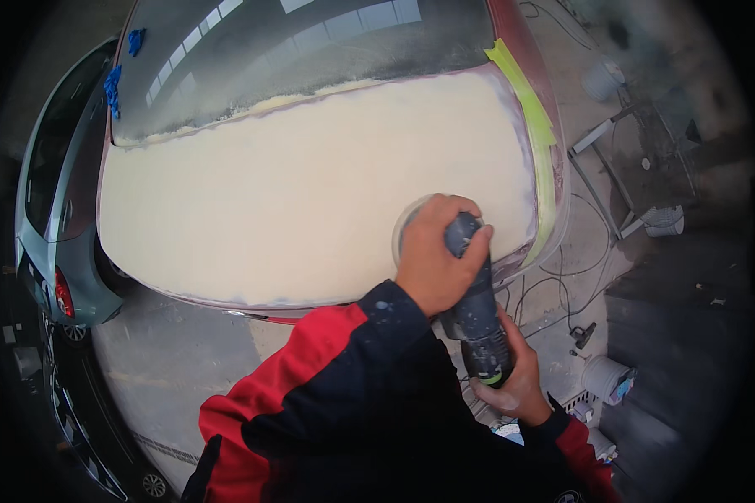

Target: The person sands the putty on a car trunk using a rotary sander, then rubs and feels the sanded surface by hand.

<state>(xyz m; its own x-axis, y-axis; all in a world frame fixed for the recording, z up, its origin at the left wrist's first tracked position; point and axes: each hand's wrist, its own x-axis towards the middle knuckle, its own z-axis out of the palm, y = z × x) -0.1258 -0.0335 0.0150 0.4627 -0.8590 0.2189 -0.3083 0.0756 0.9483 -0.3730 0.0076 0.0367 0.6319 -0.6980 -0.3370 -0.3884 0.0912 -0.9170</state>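
An orbital sander [475,314] with a dark, paint-spattered body and a green ring near its rear end rests over the lower right of a car's body panel [277,201]. Pale cream filler or primer coats most of that panel. My left hand [440,258] wraps the sander's round head from above. Farther back, my right hand [519,374] grips the tool's rear end. The sanding pad is partly hidden under my left hand; whether it spins cannot be told. Yellow-green masking tape [535,113] runs along the panel's right edge, beside the reddish fender.
Beyond the panel lies dusty window glass [289,63], with crumpled blue pieces [112,91] at its left. A light blue-grey car [85,264] stands close on the left. Cables [566,298], a metal stand [601,141] and buckets [604,377] occupy the floor at right.
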